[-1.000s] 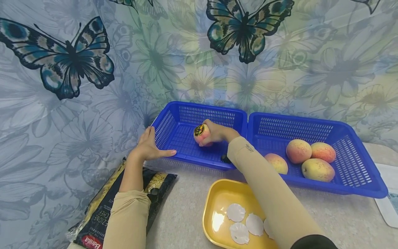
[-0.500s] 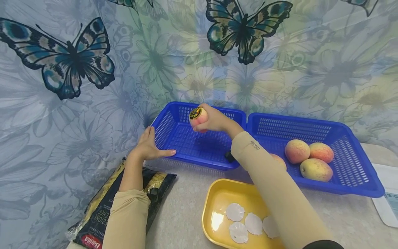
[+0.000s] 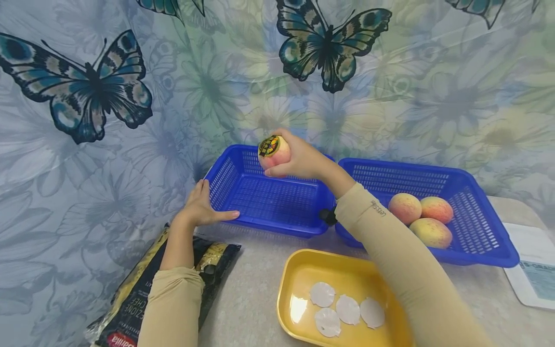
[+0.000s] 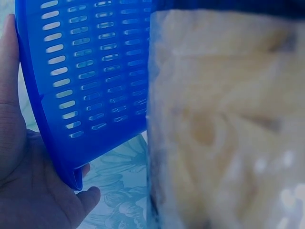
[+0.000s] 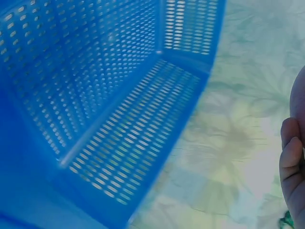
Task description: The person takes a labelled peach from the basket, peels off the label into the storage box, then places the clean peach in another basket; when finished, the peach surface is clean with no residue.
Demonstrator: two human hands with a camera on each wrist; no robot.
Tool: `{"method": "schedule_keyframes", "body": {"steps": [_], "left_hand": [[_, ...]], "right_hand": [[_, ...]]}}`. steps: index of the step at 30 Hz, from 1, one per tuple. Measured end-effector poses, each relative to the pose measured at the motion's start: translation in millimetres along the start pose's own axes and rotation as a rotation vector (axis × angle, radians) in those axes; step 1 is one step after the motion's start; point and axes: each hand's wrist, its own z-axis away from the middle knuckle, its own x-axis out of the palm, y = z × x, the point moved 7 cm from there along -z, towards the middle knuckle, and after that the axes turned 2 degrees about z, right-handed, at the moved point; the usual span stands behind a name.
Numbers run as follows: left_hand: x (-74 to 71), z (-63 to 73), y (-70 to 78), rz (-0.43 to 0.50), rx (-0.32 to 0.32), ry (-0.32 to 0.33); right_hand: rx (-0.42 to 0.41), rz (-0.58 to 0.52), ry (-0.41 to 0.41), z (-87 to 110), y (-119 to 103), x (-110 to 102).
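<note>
In the head view my right hand [image 3: 299, 154] grips a pink-and-yellow peach [image 3: 281, 153] with a round black sticker, above the back part of the left blue basket [image 3: 269, 225]. Only my fingers [image 5: 291, 157] and a slice of the peach [image 5: 299, 102] show at the right edge of the right wrist view. My left hand [image 3: 201, 206] lies at that basket's front left corner, fingers straight along the left wall and thumb out along the front rim. The left wrist view shows the palm [image 4: 33, 191] against the basket's corner [image 4: 71, 176].
A second blue basket [image 3: 472, 258] at the right holds several similar fruits [image 3: 431, 233]. In front is a yellow tray [image 3: 299, 262] with several white discs [image 3: 348, 309]. A black Barilla pasta bag [image 3: 134, 303] lies under my left forearm; a white card [image 3: 531, 262] lies far right.
My right hand has lifted the peach up and slightly left, from inside the left basket to above its back part. The left hand stays at the basket's corner. The head view has shifted slightly.
</note>
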Motion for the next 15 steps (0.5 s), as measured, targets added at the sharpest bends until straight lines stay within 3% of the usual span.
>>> {"method": "schedule_keyframes", "body": {"steps": [5, 11, 15], "left_hand": [[0.1, -0.2, 0.7, -0.011, 0.0, -0.001], [-0.2, 0.9, 0.5, -0.037, 0.015, 0.008], [0.2, 1.0, 2.7, -0.039, 0.031, 0.011]], "right_hand": [[-0.039, 0.03, 0.022, 21.1, -19.0, -8.1], [-0.086, -0.045, 0.038, 48.2, -39.5, -10.2], [-0.073, -0.055, 0.065, 68.0, -46.6, -14.0]]}}
